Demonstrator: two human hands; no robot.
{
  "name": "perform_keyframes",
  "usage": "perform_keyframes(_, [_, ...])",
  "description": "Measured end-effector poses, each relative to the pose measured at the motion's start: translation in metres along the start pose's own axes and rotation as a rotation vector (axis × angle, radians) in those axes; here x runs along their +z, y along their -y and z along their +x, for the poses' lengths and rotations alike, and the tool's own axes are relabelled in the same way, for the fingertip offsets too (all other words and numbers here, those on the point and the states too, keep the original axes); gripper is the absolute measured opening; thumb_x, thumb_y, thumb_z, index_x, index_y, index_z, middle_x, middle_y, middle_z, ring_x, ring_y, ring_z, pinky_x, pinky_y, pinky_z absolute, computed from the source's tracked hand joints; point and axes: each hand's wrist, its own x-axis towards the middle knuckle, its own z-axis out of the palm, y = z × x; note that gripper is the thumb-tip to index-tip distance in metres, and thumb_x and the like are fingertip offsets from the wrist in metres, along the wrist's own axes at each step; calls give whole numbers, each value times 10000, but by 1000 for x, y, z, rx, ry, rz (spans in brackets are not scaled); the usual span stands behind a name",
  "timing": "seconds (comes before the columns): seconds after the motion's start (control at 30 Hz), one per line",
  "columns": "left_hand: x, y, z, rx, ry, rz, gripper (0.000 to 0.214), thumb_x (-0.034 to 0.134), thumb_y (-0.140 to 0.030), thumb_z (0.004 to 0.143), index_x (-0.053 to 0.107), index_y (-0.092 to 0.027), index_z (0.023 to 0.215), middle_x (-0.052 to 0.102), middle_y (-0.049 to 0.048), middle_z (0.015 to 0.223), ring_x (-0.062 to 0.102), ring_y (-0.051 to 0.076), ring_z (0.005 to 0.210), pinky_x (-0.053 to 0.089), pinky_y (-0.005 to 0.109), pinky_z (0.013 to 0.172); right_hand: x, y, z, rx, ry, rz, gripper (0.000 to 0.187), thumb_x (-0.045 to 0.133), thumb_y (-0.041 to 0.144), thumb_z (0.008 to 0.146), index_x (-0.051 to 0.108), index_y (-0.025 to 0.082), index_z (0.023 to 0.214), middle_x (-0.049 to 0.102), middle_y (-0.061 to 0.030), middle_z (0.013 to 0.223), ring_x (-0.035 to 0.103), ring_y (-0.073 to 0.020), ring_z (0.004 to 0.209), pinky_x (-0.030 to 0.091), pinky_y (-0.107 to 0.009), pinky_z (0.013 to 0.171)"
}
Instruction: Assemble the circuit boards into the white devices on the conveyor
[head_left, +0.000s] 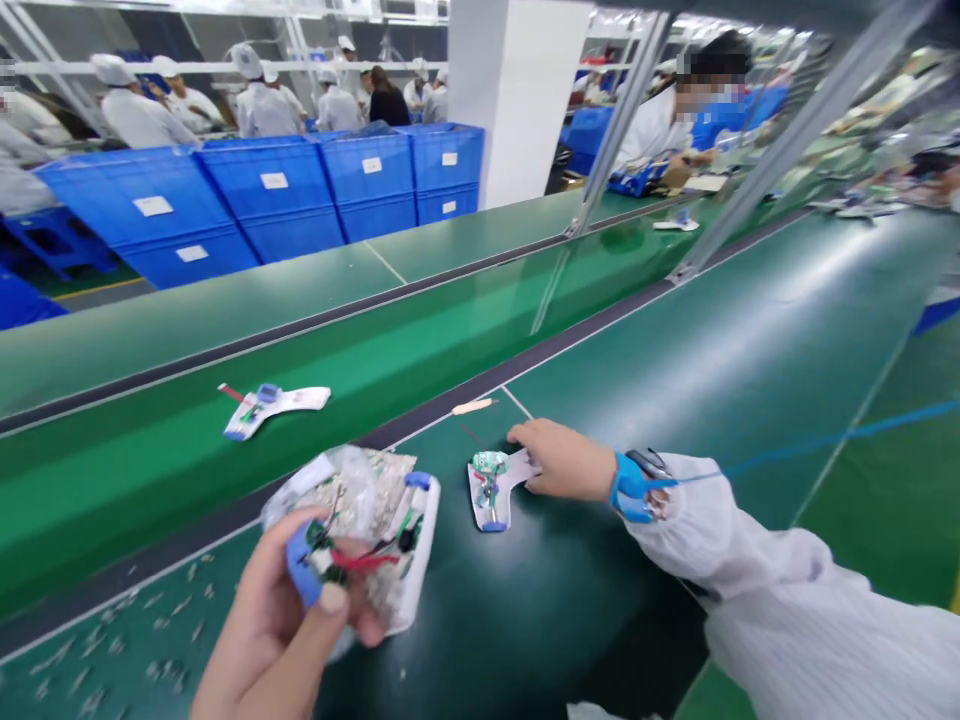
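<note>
My left hand (277, 620) is closed around a blue plastic part (301, 562) with a small circuit board and red and black wires. The wires run toward a white shell (424, 560) with a blue end; whether both are one piece I cannot tell. Behind them lies a clear plastic bag (352, 490) of small pale parts, partly hidden. My right hand (566, 460), with a blue wrist strap (630, 488), has its fingers closed on the handle end of a white curved housing (491, 500). That housing lies on the green bench and holds a green circuit board.
Another white housing (281, 402) lies on the green conveyor belt (420, 350), a further one (676, 222) farther along. A wooden-handled tool (472, 407) lies near the bench edge. Small metal parts (97, 650) are scattered at left. Blue bins (277, 195) and co-workers stand beyond.
</note>
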Motion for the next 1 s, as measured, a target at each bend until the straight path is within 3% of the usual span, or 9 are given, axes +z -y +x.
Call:
perform_keyframes(0.1, [6,-3,-9,18,54,39,418,707,-365,759,519,-286,1124,700,-10,831,610,104,513,528,227,541,-23,53,-7,-180,-85,126,315,619,231,791,562,134,1085,620,-98,1072,566,-195,1021,460,-323,897])
perform_keyframes(0.2, [6,-3,-19,64,96,65,378,674,-379,793,529,-297,1133,677,-29,768,600,89,515,519,201,542,-41,103,-8,-548,-297,462,252,580,326,839,582,128,996,625,-68,906,568,-161,846,470,-282,763])
perform_keyframes(0.33, [3,-3,-27,86,58,129,337,670,-353,800,543,-324,1111,654,-42,793,602,82,527,525,187,535,-42,141,-10,-619,-616,493,307,609,382,815,600,115,966,616,-104,933,541,-197,858,433,-333,767])
perform_keyframes(0.43, [1,-3,-29,106,19,195,347,676,-349,791,536,-325,1109,647,-26,823,617,113,592,542,209,530,-38,149,-11,-702,-562,514,196,566,340,850,611,152,825,625,-66,880,536,-164,801,410,-323,758])
perform_keyframes(0.53, [-3,-3,-29,127,-15,274,368,676,-364,785,531,-329,1121,642,-9,873,621,143,647,555,242,536,-36,150,-9,-798,-440,607,256,500,310,904,570,159,709,621,-31,746,530,-129,718,405,-304,742])
perform_keyframes(0.67, [-8,-2,-29,137,136,304,386,662,-359,798,524,-334,1157,645,-27,793,622,130,589,530,218,521,-36,150,-3,-825,-282,782,310,490,328,919,539,165,660,590,-17,674,535,-117,693,427,-278,738])
perform_keyframes(0.73, [-8,0,-29,116,152,253,366,649,-374,810,541,-322,1156,661,-20,806,635,130,622,521,205,544,-36,150,-3,-782,-241,821,301,507,301,909,521,170,638,576,-6,663,529,-114,690,430,-273,740])
perform_keyframes(0.9, [-2,-1,-25,93,-58,140,329,677,-380,790,621,-283,1100,677,18,998,646,151,820,518,219,720,-39,148,-8,-702,-329,799,272,509,231,895,501,170,630,553,0,649,497,-114,672,418,-288,744])
perform_keyframes(1.0, [-5,-2,-21,74,-81,6,281,682,-351,790,649,-290,1062,660,11,1047,631,142,824,513,218,724,-42,147,-13,-709,-394,767,287,480,290,919,521,174,659,568,-14,668,516,-122,681,427,-305,732])
